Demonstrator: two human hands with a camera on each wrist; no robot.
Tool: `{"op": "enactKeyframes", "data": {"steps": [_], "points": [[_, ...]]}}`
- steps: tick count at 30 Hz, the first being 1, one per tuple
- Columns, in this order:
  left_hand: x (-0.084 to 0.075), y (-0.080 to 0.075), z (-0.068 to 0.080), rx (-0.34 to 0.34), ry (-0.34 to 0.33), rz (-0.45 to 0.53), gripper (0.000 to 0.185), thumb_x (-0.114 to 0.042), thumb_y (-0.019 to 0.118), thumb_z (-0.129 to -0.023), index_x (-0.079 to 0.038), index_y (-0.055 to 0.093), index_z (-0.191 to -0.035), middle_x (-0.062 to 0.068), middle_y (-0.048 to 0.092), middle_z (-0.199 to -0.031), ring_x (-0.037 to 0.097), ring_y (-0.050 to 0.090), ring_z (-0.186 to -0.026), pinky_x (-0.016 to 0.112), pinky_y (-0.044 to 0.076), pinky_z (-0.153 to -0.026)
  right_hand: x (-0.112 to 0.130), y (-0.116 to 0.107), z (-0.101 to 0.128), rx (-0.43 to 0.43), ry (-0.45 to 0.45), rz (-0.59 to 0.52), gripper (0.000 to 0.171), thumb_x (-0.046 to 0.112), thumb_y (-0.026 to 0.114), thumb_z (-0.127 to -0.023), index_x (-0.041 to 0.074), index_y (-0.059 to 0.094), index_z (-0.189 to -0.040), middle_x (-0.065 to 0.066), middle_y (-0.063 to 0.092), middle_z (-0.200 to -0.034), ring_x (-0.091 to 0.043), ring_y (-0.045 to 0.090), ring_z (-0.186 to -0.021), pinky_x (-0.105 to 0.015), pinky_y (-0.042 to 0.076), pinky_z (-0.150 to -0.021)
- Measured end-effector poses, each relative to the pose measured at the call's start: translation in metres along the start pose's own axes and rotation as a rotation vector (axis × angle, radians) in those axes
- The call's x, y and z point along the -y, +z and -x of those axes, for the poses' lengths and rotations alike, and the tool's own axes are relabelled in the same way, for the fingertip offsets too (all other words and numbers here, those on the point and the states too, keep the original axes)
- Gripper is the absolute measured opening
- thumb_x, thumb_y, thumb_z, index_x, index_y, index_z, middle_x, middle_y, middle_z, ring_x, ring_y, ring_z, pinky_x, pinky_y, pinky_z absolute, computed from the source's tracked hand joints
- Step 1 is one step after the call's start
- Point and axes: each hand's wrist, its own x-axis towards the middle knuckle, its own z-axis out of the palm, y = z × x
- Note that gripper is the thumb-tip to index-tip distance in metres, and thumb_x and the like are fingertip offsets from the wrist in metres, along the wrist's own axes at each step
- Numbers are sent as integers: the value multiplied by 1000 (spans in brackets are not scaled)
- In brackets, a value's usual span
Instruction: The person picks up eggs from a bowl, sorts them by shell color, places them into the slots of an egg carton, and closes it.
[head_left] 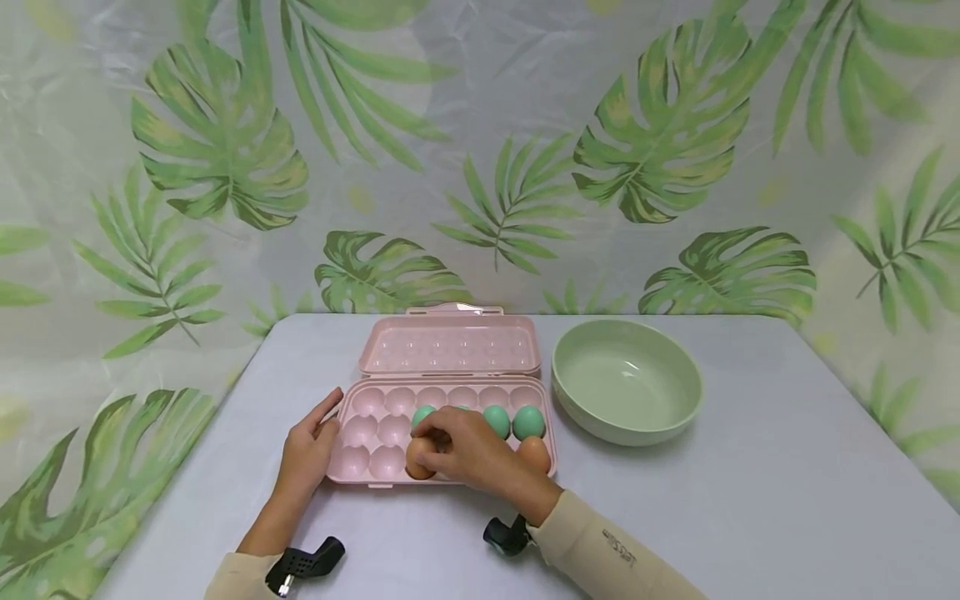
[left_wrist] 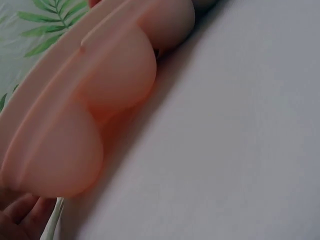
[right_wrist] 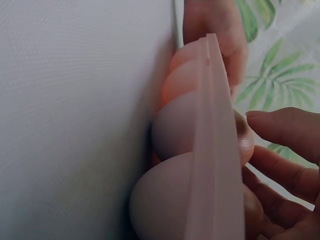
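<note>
A pink egg carton (head_left: pixel 386 485) lies on the table with its lid folded back. In its front row sits a brown egg (head_left: pixel 418 464), third cup from the left. My right hand (head_left: pixel 472 450) pinches this egg (right_wrist: pixel 244 139) between thumb and fingers. Another brown egg (head_left: pixel 534 454) rests at the right end of that row; my right hand hides the cups between. Several green eggs (head_left: pixel 496 421) fill part of the middle row, some partly covered by the hand. My left hand (head_left: pixel 306 450) rests against the carton's left side, fingers extended along it.
A light green bowl (head_left: pixel 626 383) stands right of the carton, close to it. The opened lid (head_left: pixel 450 346) reaches toward the table's back edge. Behind the white-covered table (head_left: pixel 750 500) hangs a leaf-patterned sheet (head_left: pixel 495 200).
</note>
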Motion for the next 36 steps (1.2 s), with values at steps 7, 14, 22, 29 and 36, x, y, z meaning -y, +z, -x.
{"op": "enactKeyframes", "data": {"steps": [7,14,22,29,36], "points": [[-16,-18,-4,12,-6,4,46,-14,44,-100,-7,44,-145,10,49,-143,24,51,-127,2,37,-85,5,-7,-4,1,45,-122,26,15,71,-84,6,69,-108,-6,68,-100,-18,66,-90,-30,54,-81],[-30,-16,-14,30,-20,28,47,-19,45,-100,-7,43,-145,10,49,-143,25,50,-129,34,38,-106,3,-23,-8,-60,50,-181,23,16,69,-88,5,69,-108,-8,69,-104,-18,65,-93,-36,55,-83],[-45,-8,-35,37,-49,40,51,-29,46,-99,-9,41,-147,8,45,-147,26,44,-133,41,32,-111,-1,-55,-26,-187,109,-169,28,24,67,-91,9,67,-114,-4,69,-104,-16,65,-95,-34,53,-87],[-59,-3,-53,39,-74,86,55,-38,42,-100,-10,39,-148,9,39,-151,27,28,-142,43,22,-116,-15,-85,-43,-343,220,-199,41,36,61,-94,13,61,-128,-9,64,-120,-19,60,-110,-36,48,-96],[-68,1,-69,54,-124,221,56,-36,39,-101,-3,38,-147,13,38,-151,27,32,-141,40,25,-115,-25,-107,-45,-367,403,-295,62,54,48,-96,12,48,-142,-10,50,-141,-28,44,-132,-47,36,-107]]}}
